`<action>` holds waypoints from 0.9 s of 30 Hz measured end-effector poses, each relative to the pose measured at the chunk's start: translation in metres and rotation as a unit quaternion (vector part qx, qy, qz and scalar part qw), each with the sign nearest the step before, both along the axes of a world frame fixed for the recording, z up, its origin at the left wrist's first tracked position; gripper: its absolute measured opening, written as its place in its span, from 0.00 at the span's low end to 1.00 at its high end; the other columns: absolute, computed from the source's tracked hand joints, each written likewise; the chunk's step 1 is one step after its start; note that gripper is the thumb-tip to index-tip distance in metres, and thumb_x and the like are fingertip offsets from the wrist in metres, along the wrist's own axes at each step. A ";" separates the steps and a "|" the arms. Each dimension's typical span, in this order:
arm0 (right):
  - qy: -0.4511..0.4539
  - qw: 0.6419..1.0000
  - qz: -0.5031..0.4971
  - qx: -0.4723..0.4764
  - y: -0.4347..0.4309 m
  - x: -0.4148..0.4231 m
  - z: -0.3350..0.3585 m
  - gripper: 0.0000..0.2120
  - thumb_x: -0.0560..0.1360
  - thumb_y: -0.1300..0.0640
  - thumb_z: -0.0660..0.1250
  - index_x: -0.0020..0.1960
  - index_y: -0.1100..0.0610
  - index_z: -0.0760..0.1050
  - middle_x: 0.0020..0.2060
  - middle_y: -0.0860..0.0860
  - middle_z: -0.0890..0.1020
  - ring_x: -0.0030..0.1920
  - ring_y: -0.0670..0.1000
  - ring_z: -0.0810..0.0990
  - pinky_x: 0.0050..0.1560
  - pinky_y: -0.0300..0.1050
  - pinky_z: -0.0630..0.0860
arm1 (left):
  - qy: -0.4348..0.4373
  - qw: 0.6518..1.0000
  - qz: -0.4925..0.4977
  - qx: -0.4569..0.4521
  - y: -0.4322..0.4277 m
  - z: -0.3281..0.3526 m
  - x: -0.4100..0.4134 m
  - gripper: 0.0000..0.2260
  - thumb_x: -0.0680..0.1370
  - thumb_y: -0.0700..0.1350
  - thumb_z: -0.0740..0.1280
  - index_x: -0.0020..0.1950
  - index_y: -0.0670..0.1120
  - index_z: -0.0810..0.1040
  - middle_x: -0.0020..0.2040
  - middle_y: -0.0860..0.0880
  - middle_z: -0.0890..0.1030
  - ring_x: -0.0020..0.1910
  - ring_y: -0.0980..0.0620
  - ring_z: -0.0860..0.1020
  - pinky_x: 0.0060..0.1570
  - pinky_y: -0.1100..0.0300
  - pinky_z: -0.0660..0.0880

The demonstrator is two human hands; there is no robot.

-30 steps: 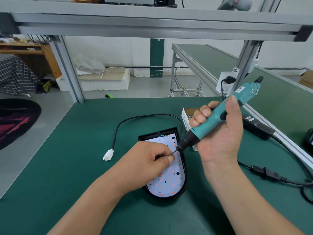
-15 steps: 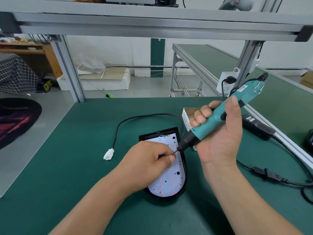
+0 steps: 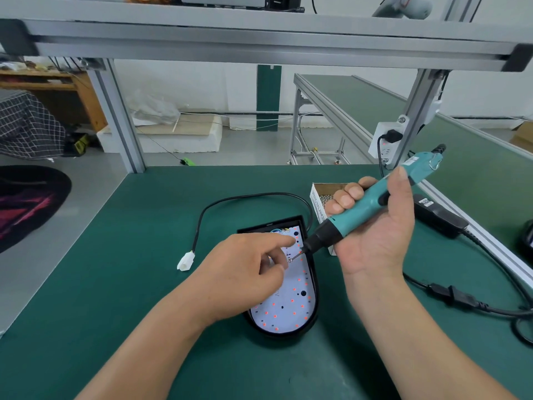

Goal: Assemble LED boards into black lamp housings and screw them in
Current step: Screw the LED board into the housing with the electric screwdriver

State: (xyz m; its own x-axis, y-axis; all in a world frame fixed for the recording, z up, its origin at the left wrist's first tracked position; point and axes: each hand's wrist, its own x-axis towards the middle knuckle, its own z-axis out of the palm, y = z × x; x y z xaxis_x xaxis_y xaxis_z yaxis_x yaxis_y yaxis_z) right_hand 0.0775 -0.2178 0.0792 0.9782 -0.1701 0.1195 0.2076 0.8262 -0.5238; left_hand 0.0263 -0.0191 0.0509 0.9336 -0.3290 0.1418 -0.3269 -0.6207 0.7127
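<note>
A black lamp housing (image 3: 315,287) lies on the green table with a white LED board (image 3: 288,310) dotted with red LEDs inside it. My right hand (image 3: 377,226) grips a teal electric screwdriver (image 3: 372,203), tilted down to the left. Its bit holds a small screw (image 3: 290,259) just above the board's upper part. My left hand (image 3: 245,278) hovers over the board, index finger stretched toward the bit and the other fingers curled beside the screw. The thumb is hidden, so a pinch on the screw cannot be told.
A white box of screws (image 3: 318,197) stands behind the right hand. The housing's black cable loops left to a white connector (image 3: 186,261). A black power adapter (image 3: 438,217) and its cord (image 3: 452,295) lie at the right. Aluminium frame posts stand at the table's back corners.
My left index finger has lifted off the bit tip and straightened. The screwdriver has tilted slightly, with its bit still over the same spot of the board.
</note>
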 end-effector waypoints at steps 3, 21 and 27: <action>-0.005 1.000 0.017 -0.001 0.000 0.000 0.000 0.18 0.79 0.41 0.69 0.44 0.56 0.75 0.35 0.51 0.71 0.34 0.51 0.71 0.35 0.43 0.70 | -0.093 0.993 0.028 0.064 0.010 0.003 0.005 0.19 0.74 0.49 0.65 0.64 0.59 0.82 0.54 0.65 0.81 0.57 0.58 0.74 0.57 0.60 0.73; -0.066 0.966 0.190 -0.163 0.015 -0.013 -0.003 0.18 0.74 0.42 0.74 0.45 0.56 0.74 0.34 0.51 0.72 0.32 0.50 0.69 0.33 0.43 0.69 | 0.024 0.994 0.064 0.087 -0.002 -0.015 0.024 0.22 0.73 0.55 0.78 0.67 0.62 0.81 0.67 0.59 0.66 0.67 0.56 0.58 0.63 0.62 0.61; -0.061 0.962 0.206 -0.171 0.018 -0.017 -0.003 0.14 0.78 0.46 0.68 0.45 0.56 0.73 0.33 0.51 0.72 0.30 0.50 0.69 0.32 0.42 0.70 | 0.028 0.994 0.059 0.086 -0.002 -0.016 0.024 0.23 0.73 0.57 0.78 0.68 0.63 0.81 0.65 0.60 0.66 0.66 0.58 0.57 0.63 0.63 0.60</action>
State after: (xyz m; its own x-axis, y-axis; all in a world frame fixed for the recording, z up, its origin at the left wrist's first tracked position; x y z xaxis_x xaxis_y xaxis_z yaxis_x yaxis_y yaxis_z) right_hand 0.0606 -0.2000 0.0759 0.9293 0.2986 0.2172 -0.0237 0.6353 -0.7719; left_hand 0.0502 -0.0210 0.0348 0.9721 -0.2309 0.0404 -0.2075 -0.7671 0.6071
